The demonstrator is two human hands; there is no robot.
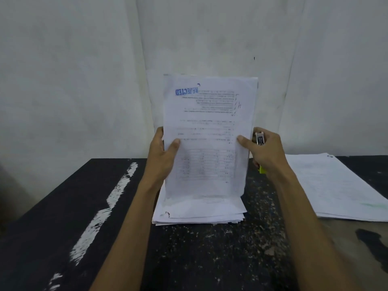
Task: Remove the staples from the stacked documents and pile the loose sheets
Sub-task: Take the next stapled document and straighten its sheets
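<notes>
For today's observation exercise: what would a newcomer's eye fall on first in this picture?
First, the document held upright at centre by both hands, left hand and right hand, its blue REJECTED stamp upside down near the top. Next, the metal staple remover in the right hand. Then the paper stack beneath and another pile at right on the dark table.

Both forearms are bare, with no sleeve showing anywhere along them. The left hand (162, 156) and right hand (265, 152) wear no gloves. Their thumbnails are short and plain.
</notes>
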